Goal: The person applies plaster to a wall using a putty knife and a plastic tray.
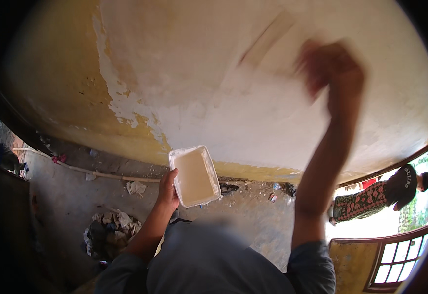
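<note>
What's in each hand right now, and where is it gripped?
The left hand holds a white rectangular tub of pale paste by its left long rim. The right hand is raised at the wall, blurred; it seems to grip a flat blade, but the hold is unclear.

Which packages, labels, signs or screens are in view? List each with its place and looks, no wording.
White rectangular tub: held at its edge by the left hand, low centre; filled with pale cream paste.
Small scrap of wrapper: on the floor by the foot of the wall, white with red; too small to tell more.
Shirt lettering: white marks on the dark top of a person bending at the right doorway.
No signs or screens.
</note>
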A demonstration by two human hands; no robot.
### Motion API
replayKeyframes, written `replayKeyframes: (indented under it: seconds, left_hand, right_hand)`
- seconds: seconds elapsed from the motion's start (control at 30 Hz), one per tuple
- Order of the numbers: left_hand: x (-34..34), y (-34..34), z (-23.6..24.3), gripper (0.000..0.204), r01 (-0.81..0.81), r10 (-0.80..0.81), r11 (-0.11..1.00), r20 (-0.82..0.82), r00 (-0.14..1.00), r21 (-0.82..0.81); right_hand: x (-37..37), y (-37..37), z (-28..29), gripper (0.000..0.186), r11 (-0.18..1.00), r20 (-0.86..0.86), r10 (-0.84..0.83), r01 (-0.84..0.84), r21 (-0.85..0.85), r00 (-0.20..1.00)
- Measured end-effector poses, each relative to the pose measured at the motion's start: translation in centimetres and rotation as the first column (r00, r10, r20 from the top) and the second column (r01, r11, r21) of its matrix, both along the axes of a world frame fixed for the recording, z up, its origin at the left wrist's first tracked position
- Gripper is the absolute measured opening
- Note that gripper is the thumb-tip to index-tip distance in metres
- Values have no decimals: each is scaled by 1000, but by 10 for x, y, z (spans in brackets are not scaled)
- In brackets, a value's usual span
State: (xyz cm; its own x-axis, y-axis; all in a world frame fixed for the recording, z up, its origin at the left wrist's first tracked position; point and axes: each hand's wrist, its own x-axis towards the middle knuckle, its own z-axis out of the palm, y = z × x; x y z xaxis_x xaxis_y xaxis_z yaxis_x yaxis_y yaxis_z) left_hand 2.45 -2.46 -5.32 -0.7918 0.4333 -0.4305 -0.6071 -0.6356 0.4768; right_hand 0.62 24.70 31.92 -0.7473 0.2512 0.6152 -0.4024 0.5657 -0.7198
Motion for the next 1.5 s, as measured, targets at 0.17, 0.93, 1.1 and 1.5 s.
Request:
replayKeyframes:
  seconds: [0.17,0.93,1.1,1.5]
  left_hand:
    - [-6,6,-6,46,44,-44,998,-22,999,40]
    - [-10,8,14,52,79,-79,996,-14,997,29]
    - [-7,5,8,52,72,-74,997,-37,997,-42]
    - [-8,-11,-1,50,11,-13,996,-16,1000,-85]
  right_hand:
    - [-18,-10,-163,30,988,162,-153,154,11,975]
    - [-13,112,-223,16,798,-270,-598,592,-113,755]
    - [4,77,-306,8,882,-195,-471,467,-69,860]
    - [-10,49,-300,14,893,-148,-449,436,-113,881]
